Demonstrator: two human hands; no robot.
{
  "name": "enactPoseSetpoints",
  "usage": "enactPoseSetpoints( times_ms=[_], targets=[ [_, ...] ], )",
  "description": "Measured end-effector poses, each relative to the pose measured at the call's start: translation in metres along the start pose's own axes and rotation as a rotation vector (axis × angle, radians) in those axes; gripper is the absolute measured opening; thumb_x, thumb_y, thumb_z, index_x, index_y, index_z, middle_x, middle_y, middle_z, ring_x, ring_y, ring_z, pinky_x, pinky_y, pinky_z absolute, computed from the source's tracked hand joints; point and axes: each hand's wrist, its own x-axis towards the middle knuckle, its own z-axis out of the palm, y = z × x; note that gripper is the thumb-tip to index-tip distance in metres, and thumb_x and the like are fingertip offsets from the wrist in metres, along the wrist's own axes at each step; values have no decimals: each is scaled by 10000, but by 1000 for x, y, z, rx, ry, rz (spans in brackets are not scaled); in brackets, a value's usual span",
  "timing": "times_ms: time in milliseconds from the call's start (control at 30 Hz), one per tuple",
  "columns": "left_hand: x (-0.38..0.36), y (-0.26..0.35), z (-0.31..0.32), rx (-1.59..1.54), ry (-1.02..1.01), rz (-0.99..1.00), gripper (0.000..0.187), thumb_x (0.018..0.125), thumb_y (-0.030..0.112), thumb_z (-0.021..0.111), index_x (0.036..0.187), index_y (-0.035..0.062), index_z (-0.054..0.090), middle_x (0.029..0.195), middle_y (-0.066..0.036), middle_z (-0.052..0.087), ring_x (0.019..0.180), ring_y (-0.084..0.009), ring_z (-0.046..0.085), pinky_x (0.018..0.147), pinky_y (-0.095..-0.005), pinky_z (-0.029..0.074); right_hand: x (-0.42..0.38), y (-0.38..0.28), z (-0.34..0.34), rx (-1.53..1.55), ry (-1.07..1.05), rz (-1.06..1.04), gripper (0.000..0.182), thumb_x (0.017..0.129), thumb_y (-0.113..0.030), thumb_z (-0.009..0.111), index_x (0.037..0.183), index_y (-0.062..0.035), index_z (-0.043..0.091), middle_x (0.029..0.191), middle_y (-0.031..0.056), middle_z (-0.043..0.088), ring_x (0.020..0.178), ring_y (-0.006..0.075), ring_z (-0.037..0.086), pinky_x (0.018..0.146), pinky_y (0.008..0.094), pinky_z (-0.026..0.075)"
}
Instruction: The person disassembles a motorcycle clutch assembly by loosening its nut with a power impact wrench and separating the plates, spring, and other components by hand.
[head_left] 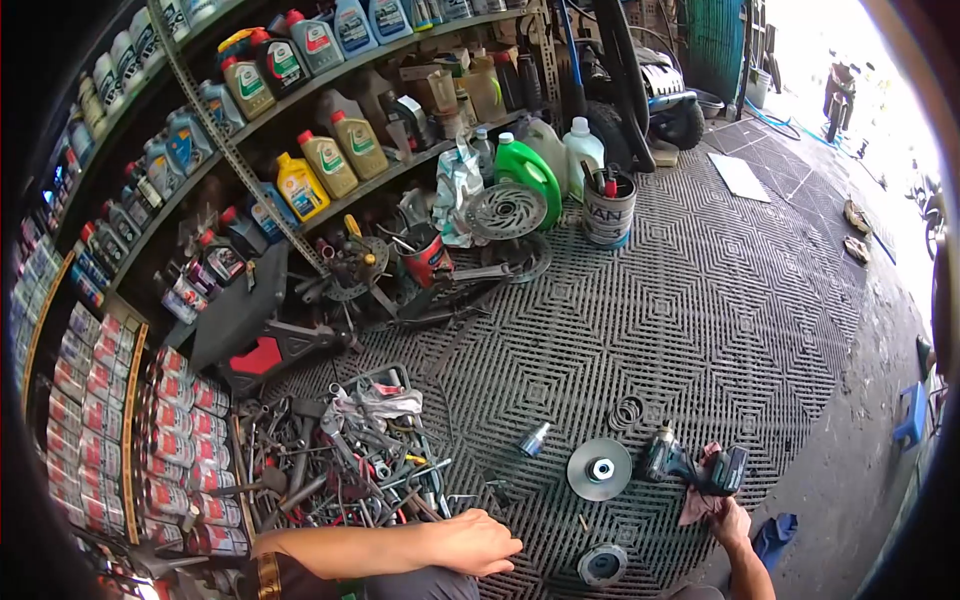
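Left hand (478,541), fingers together, flat beside tool pile (350,470); right hand (728,520) fingers clasp rag (697,497) and impact driver (693,468); best steadied near pulley disc (599,469).

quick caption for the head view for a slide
Right hand on a cordless impact driver, left hand beside a tool pile.

left hand (480,542) flat, right hand (728,520) clenched
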Motion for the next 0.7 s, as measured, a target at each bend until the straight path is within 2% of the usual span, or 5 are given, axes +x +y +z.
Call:
enactPoseSetpoints(
  times_ms=[167,367,500,600,700],
  targets=[
    [22,5,-6,28,-133,-143,239,864,269,626,868,31,603,756,-182,670,771,-383,681,675,-524,527,-12,-14,16,12,-37,149,423,809,-383,735,1062,-70,607,906,218,700,843,424,674,744,505,528],
    [26,20,-1,17,114,-262,165,814,212,610,891,67,613,778,-170,680,768,-358,686,694,-522,494,-62,-169,-182,107,-140,-211,494,858,-412,685,1199,-66,598,878,140,708,768,353,691,679,430,547],
    [-49,114,19,145,348,-147,154,804,213,619,910,102,613,779,-102,627,761,-335,645,723,-471,463,-148,-266,-428,457,-90,-206,355,824,-239,740,1121,-65,649,855,101,695,753,241,694,650,359,537],
    [-112,220,-65,-6,361,-182,158,797,213,626,918,112,621,789,-90,620,782,-331,638,734,-472,465,-231,-297,-647,904,470,-109,373,710,35,747,1049,-64,627,816,-30,521,673,48,471,605,204,400],
    [-180,305,-138,-252,504,-361,169,806,230,631,930,116,640,842,-144,667,824,-353,655,724,-505,484,-328,-324,-830,814,872,-183,246,841,28,574,1077,-39,574,1067,54,557,863,121,487,754,256,452]
  ],
)
